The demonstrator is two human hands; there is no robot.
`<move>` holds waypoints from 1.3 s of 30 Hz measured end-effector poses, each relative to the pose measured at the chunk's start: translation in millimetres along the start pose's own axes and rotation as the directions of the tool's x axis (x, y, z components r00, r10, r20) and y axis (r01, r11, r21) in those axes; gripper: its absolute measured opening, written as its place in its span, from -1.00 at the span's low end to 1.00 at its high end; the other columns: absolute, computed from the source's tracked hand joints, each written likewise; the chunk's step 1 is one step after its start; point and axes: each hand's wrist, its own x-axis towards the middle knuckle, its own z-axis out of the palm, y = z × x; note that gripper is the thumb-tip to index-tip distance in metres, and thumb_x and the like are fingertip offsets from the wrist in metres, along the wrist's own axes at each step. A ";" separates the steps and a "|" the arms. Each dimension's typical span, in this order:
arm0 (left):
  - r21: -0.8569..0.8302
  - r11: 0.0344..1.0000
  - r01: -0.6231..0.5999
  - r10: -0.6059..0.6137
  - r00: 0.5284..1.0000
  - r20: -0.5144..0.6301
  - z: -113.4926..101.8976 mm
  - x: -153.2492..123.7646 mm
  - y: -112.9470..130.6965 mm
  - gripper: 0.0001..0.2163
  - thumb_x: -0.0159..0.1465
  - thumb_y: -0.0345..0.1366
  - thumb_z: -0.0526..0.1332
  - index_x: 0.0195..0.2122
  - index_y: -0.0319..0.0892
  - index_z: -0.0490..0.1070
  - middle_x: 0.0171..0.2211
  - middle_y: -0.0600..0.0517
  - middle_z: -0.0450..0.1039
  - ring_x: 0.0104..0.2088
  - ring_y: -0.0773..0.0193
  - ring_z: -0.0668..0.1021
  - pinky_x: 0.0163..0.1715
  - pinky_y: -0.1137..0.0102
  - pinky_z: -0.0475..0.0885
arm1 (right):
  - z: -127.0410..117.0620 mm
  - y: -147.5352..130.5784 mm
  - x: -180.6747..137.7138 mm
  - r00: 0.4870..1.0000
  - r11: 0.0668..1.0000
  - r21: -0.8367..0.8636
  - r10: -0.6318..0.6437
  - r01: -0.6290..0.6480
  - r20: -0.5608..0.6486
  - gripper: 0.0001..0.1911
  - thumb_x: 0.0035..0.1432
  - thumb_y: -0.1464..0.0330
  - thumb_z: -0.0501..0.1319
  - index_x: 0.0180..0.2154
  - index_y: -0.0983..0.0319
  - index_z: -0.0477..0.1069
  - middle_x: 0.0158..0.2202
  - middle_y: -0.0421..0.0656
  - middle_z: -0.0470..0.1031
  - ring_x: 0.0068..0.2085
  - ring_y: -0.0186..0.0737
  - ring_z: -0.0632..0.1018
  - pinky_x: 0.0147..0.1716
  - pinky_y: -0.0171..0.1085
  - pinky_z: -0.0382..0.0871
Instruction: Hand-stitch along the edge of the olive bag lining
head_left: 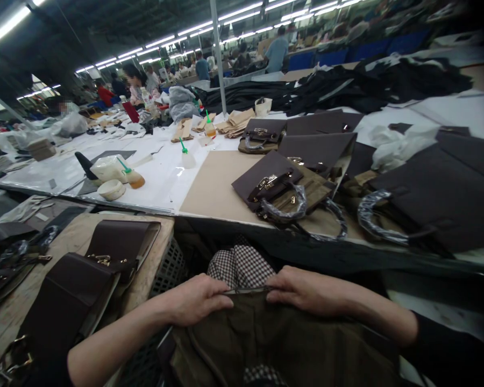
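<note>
- The left hand (197,301) and the right hand (306,293) both grip the top edge of an olive bag (282,344). The bag lies in the person's lap, low in the view and on the near side of the desk (213,188).
- The fingers (221,302) of each hand are curled down and pressed together, pinching that edge against the thumb.
- A thin pale strip (248,291), perhaps a zip, runs along the edge between the two hands.
- Checked cloth (242,266) shows just beyond the edge.
- Judging by the grip, the step in hand is work on the mouth of the bag, held taut from both sides.
- Any next move along this edge calls for an even pull from both hands, so that the strip lies straight and the soft cloth does not bunch.
- On the desk lie dark brown bags (266,174) with gold clasps and wrapped handles (286,207). A bottle (187,157) with a green nozzle stands further back.
- A side desk (80,236) to the left carries brown flaps (121,242).
</note>
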 end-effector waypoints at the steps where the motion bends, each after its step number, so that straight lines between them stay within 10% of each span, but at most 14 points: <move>1: 0.007 1.000 -0.007 0.007 1.000 -0.001 0.3 0.2 -0.7 -0.64 0.39 -0.09 0.11 -0.50 -0.17 0.24 -0.56 0.16 0.21 -0.51 0.37 0.28 -0.52 0.47 0.12 | 0.3 0.8 -0.1 1.000 1.000 -0.011 0.004 -0.004 0.005 -0.68 0.35 0.25 0.11 -0.44 0.23 0.36 -0.48 -0.24 0.37 -0.41 -0.27 0.41 -0.42 -0.31 0.18; 13: 0.208 0.977 -0.058 0.067 0.997 -0.037 8.1 -10.1 -14.2 -0.58 0.40 -0.03 0.09 -0.54 -0.15 0.12 -0.61 0.16 0.09 -0.56 0.38 0.22 -0.49 0.44 0.09 | 5.6 -3.5 -11.0 0.999 0.997 -0.066 -0.038 0.039 0.011 -0.58 0.33 0.12 0.15 -0.49 0.23 0.37 -0.61 -0.34 0.19 -0.57 -0.38 0.20 -0.55 -0.32 0.03; 19: 0.140 0.982 -0.124 0.123 0.992 0.014 8.1 -11.7 -14.9 -0.59 0.42 -0.06 0.08 -0.52 -0.15 0.10 -0.58 0.17 0.12 -0.55 0.39 0.23 -0.49 0.45 0.10 | -3.0 5.6 -32.1 0.990 0.990 0.138 -0.035 0.016 0.139 -0.65 0.35 0.15 0.11 -0.33 0.26 0.49 -0.49 -0.29 0.34 -0.48 -0.34 0.31 -0.47 -0.35 0.17; 24: 0.194 0.965 -0.178 0.179 0.984 0.012 6.3 -5.0 -0.8 -0.59 0.43 -0.07 0.07 -0.52 -0.15 0.11 -0.58 0.17 0.10 -0.55 0.39 0.21 -0.49 0.44 0.10 | -18.7 -6.2 -30.2 0.984 0.996 -0.028 0.090 -0.087 0.153 -0.60 0.27 0.07 0.17 -0.23 0.27 0.53 -0.40 -0.20 0.49 -0.41 -0.22 0.43 -0.43 -0.31 0.25; 31: 0.374 0.920 -0.119 0.128 0.992 0.001 5.5 -4.0 15.5 -0.67 0.44 -0.06 0.03 -0.39 -0.13 0.31 -0.50 0.11 0.32 -0.49 0.31 0.39 -0.46 0.43 0.17 | -5.0 -21.8 10.4 0.967 0.966 -0.042 -0.253 0.254 0.039 -0.77 0.30 0.34 0.12 -0.31 0.27 0.51 -0.49 -0.28 0.38 -0.47 -0.35 0.33 -0.45 -0.36 0.18; 35: 0.485 0.872 -0.061 0.098 0.994 -0.052 8.2 -2.2 23.6 -0.71 0.45 -0.03 -0.01 -0.01 -0.05 0.34 -0.36 0.02 0.50 -0.35 0.11 0.55 -0.44 0.39 0.19 | 3.0 -20.9 17.8 0.956 0.953 -0.085 -0.294 0.291 -0.020 -0.82 0.24 0.43 0.12 -0.43 0.25 0.38 -0.55 -0.33 0.22 -0.53 -0.40 0.25 -0.51 -0.35 0.08; 39: 0.630 0.770 -0.104 0.142 0.990 -0.010 9.1 8.1 24.2 -0.71 0.48 -0.11 -0.11 -0.07 -0.08 0.35 -0.41 -0.01 0.50 -0.41 0.08 0.56 -0.49 0.36 0.12 | 5.2 -17.8 20.7 0.951 0.948 -0.094 -0.307 0.303 -0.036 -0.83 0.21 0.47 0.12 -0.45 0.24 0.32 -0.56 -0.34 0.19 -0.53 -0.39 0.23 -0.50 -0.34 0.08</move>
